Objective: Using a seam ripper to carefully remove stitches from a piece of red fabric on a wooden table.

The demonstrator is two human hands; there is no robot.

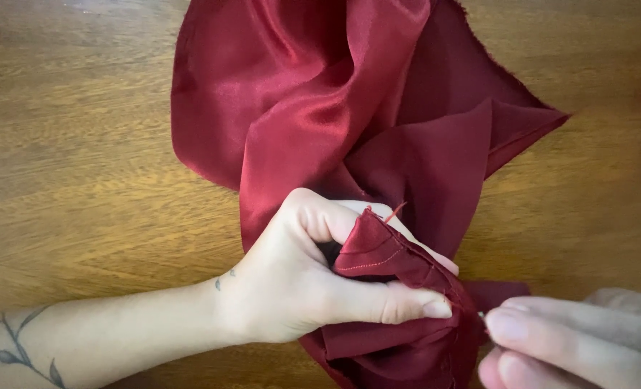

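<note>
A large piece of dark red satin fabric [320, 108] lies bunched on a wooden table [82, 158]. My left hand [299, 277] grips a folded, stitched edge of the fabric [378, 252] between thumb and fingers, holding it up. My right hand [572, 342] comes in from the lower right, its thumb and forefinger pinched together right at the fabric's edge. A thin needle or pin tip seems to show at the fingertips, too small to be sure. A short red thread end [394, 210] sticks up from the fold.
The fabric spreads toward the top of the view, with a frayed edge [508, 79] on the right. Bare wood of the table shows on the left and right sides.
</note>
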